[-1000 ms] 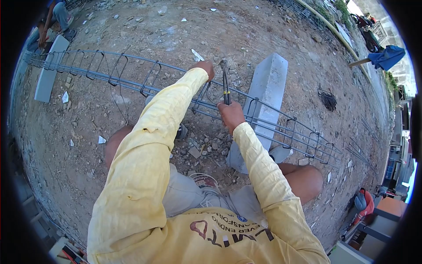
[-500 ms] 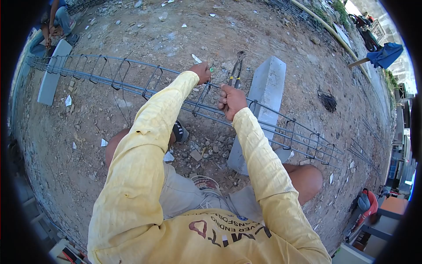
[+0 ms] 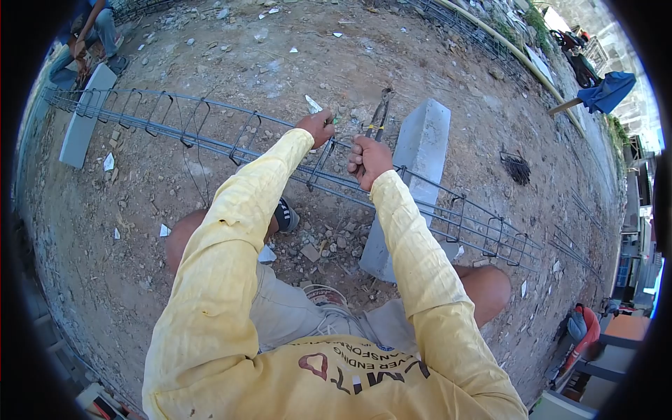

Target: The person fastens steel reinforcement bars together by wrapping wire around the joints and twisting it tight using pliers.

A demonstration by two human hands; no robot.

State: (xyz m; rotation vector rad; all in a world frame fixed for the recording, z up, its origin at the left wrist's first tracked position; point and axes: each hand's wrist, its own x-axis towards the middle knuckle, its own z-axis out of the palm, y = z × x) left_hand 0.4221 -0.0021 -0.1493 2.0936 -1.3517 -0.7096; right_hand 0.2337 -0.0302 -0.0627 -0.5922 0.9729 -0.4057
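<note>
Gripping the pincers [image 3: 380,120] in curled fingers near the centre of the frame, the right hand [image 3: 371,162] is holding them with the dark head pointing toward the top and the yellow-banded handles running down into the fist. Just beside it, on the left, the left hand [image 3: 317,127] is hovering at or touching the upper bar of the rebar cage [image 3: 318,166]; its fingers are bending inward, but whether they are pinching anything is impossible to tell. The rebar cage is stretching right across the frame, from the upper left down to the lower right, its long bars passing beneath both forearms. Right of centre it is lying across a concrete block [image 3: 422,140], and at the upper left it is crossing a pale slab [image 3: 72,143]. Beside that slab, another person [image 3: 103,28] is crouching, partly cut off by the dark rim of the view. A bundle of dark wire [image 3: 516,169] is lying on the dirt ground [image 3: 231,63] right of the block, and a blue cloth [image 3: 609,92] is hanging on a post at the upper right. Yellow sleeves [image 3: 224,259] are covering both arms, and a round container [image 3: 325,295] is standing between the legs at the lower centre.
</note>
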